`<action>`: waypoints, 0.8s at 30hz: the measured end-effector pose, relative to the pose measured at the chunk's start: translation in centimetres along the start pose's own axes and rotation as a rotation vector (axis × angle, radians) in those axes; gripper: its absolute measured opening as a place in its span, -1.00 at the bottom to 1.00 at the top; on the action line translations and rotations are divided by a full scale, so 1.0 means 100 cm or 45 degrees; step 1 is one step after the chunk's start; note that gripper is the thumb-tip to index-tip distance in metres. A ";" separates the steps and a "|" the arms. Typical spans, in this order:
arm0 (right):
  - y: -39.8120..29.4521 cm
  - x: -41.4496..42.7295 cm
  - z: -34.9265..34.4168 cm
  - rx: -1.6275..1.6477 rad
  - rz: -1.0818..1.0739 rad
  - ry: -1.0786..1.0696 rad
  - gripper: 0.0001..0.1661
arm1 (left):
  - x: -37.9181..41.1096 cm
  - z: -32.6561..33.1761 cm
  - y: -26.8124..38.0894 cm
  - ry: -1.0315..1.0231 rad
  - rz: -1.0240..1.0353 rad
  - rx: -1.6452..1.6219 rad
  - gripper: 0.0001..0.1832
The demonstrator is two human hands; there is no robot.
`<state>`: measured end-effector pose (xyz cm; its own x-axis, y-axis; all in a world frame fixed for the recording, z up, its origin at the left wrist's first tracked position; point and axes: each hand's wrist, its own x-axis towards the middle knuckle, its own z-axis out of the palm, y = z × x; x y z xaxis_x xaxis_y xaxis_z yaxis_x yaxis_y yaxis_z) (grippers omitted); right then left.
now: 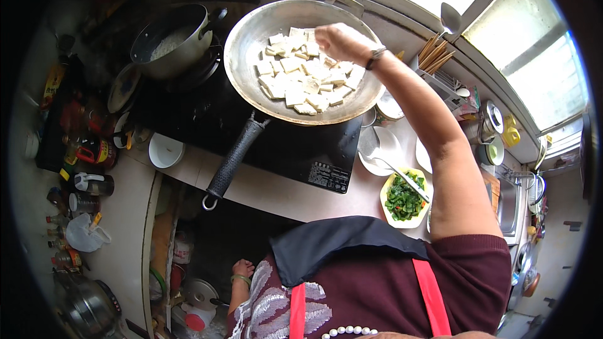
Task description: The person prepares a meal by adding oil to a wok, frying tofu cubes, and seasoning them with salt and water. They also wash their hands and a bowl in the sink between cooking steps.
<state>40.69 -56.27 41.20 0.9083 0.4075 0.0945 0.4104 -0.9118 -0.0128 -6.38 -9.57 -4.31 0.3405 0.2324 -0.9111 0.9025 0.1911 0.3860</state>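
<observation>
A metal wok [240, 52] stands on the black glass cooktop [292, 150], its dark handle [238, 155] pointing towards me. Many flat white pieces that look like sliced tofu [297, 75] lie spread over its bottom. Above the far right part of the wok is my right hand [341, 43], slightly blurred, with its fingers bent inward. Whether anything is pinched in its fingertips is hidden. Low at my side hangs my left hand [243, 267], fingers curled, with nothing visible in it and apart from the cookware.
Left of the wok, a pot [183, 56] holds something whitish. A white bowl [166, 150] sits at the counter's edge. To the right are a yellow bowl of chopped greens [404, 197], a ladle [370, 143] over a white bowl, and a chopstick holder [435, 84]. Bottles and jars [94, 183] crowd the left counter.
</observation>
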 end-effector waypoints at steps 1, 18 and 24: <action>-0.007 -0.006 -0.016 0.268 -0.083 0.124 -0.66 | -0.003 -0.001 -0.002 0.013 0.005 -0.007 -0.79; 0.128 -0.156 0.085 -0.020 0.642 0.047 -0.82 | 0.030 -0.029 -0.076 0.126 0.308 0.259 -0.68; 0.136 -0.165 0.156 -0.035 0.651 -0.276 -0.74 | -0.006 -0.012 -0.072 0.159 0.255 0.043 -0.69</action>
<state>32.56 -74.63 23.92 0.9883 -0.0887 -0.1243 -0.0865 -0.9960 0.0230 -13.39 -9.97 -6.37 0.4804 0.3791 -0.7909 0.8290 0.0980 0.5505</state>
